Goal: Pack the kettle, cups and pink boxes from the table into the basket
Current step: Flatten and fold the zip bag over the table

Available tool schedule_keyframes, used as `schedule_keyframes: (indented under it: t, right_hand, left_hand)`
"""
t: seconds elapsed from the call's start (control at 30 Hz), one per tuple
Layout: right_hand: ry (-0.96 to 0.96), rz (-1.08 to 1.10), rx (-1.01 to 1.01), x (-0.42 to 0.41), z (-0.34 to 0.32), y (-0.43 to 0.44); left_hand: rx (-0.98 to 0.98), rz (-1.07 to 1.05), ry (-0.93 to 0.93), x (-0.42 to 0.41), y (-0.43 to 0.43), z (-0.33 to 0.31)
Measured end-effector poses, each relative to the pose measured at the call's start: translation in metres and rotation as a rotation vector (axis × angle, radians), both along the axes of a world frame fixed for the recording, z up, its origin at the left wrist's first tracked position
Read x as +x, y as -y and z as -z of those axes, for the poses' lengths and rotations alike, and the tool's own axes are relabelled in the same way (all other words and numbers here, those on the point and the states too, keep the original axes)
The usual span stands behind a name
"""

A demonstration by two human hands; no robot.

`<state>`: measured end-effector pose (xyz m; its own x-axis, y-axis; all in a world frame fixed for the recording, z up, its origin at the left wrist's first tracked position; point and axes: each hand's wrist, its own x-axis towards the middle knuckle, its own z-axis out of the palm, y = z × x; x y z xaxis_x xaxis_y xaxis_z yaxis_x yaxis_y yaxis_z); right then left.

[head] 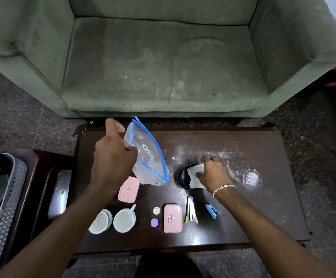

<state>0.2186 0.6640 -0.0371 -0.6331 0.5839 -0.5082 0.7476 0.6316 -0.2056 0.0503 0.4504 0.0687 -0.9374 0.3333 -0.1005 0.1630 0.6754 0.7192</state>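
Observation:
My left hand (114, 157) grips the handle of the clear kettle (149, 157), which has blue trim and is tilted above the dark table (253, 197). My right hand (213, 173) pinches a white cloth (195, 175) lying on a round black object (184, 177) right of the kettle. One pink box (129, 189) lies just below the kettle, a second pink box (173, 218) near the table's front. Two white cups (101, 221) (124, 220) stand at the front left, partly under my left forearm. The grey basket (6, 197) sits at the far left, beside the table.
Small white (156, 210) and purple (154, 222) caps, pens (191, 210) and a blue stapler (211, 210) lie near the front edge. A wet patch (251, 177) marks the table's right. A green sofa (163, 67) stands behind. A low side table (42, 187) carries the basket.

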Motion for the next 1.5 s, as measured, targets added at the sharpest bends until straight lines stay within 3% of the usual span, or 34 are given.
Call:
schedule_keyframes:
  t: [0.1, 0.23, 0.27, 0.33, 0.47, 0.77, 0.9, 1.03, 1.13, 1.2, 1.27, 1.37, 1.5]
  right_hand:
    - [-0.165, -0.046, 0.111, 0.001, -0.024, 0.001]
    - [-0.781, -0.066, -0.115, -0.006, -0.082, 0.029]
    - [-0.848, -0.113, -0.139, -0.009, -0.095, 0.039]
    - [-0.803, -0.218, -0.104, -0.015, -0.111, 0.058]
    - [-0.506, -0.315, 0.032, -0.030, -0.122, 0.070]
    - [-0.579, -0.357, -0.211, -0.051, -0.144, 0.041]
    - [-0.569, -0.416, -0.392, -0.061, -0.169, 0.015]
    - [-0.557, -0.410, -0.716, -0.068, -0.184, -0.017]
    - [-0.716, -0.176, -1.060, -0.072, -0.174, -0.041]
    - [-0.781, 0.244, -1.382, -0.065, -0.151, -0.045]
    - [-0.715, 0.547, -1.558, -0.047, -0.113, -0.031]
    - [-0.562, 0.633, -1.552, -0.015, -0.062, 0.009]
    - [-0.711, 0.735, -1.390, -0.002, -0.045, 0.039]
  left_hand:
    - [0.048, -0.035, 0.073, 0.002, -0.001, -0.002]
    - [0.136, -0.066, 0.150, 0.006, -0.006, -0.004]
    - [0.169, -0.069, 0.161, 0.008, -0.008, -0.005]
    - [0.232, -0.080, 0.188, 0.011, -0.012, -0.008]
    - [0.346, -0.127, 0.257, 0.014, -0.016, -0.016]
    - [0.399, -0.181, 0.303, -0.002, 0.016, 0.002]
    - [0.351, 0.119, 0.421, -0.019, 0.029, 0.024]
    - [0.516, 0.494, 0.765, -0.030, 0.026, 0.031]
    - [0.634, 0.448, 0.850, -0.026, 0.017, 0.030]
    - [0.674, 0.332, 0.826, -0.020, 0.013, 0.032]
    - [0.687, 0.223, 0.819, -0.011, 0.010, 0.037]
    - [0.687, 0.081, 0.827, -0.001, 0.006, 0.048]
    - [0.672, 0.044, 0.841, 0.001, 0.010, 0.060]
